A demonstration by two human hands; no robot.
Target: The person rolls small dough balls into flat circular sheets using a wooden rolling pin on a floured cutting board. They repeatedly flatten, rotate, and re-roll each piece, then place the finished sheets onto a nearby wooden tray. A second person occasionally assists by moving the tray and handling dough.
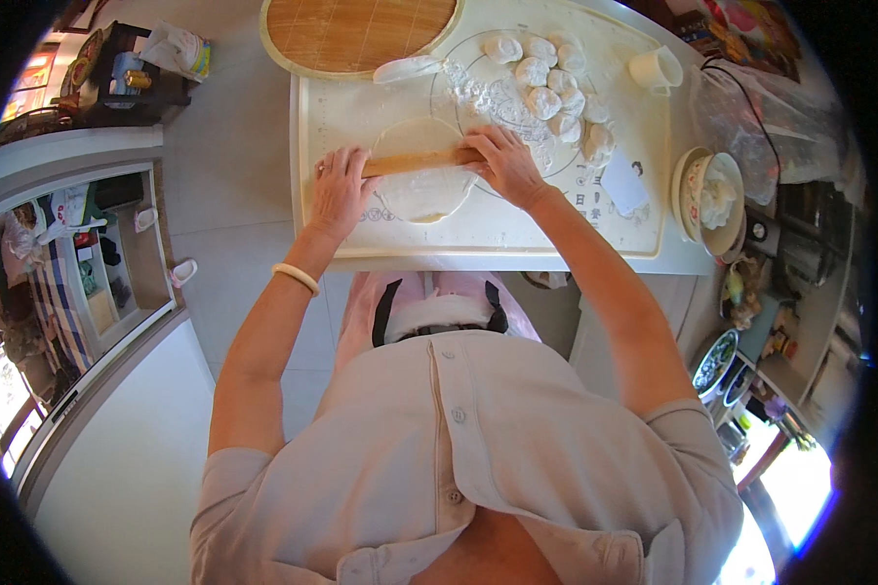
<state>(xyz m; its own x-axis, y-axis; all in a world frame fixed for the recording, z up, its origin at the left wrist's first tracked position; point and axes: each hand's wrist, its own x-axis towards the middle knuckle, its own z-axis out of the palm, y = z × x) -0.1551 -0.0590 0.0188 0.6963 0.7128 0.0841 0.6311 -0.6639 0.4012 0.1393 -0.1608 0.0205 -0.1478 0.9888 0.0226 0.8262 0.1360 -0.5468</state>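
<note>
Both ends of a wooden rolling pin (413, 162) are in my hands. My left hand (342, 183) grips its left end, and my right hand (503, 162) is closed over the right end. Under the pin lies a thin, flat round of dough (424, 196), wider than the bare stretch of wood from front to back. Loose flour (475, 93) is scattered just beyond my right hand. Several floured dough balls (543, 103) sit in a cluster on the right half of the pale printed kneading mat (483, 238).
At the back left, a round woven tray (358, 33) overlaps the mat, with a whitish elongated utensil (408, 69) by its rim. A cream cup (655, 71) stands back right. A white card or scraper (624, 183) lies near the dough balls. Stacked bowls (691, 191) crowd the right edge.
</note>
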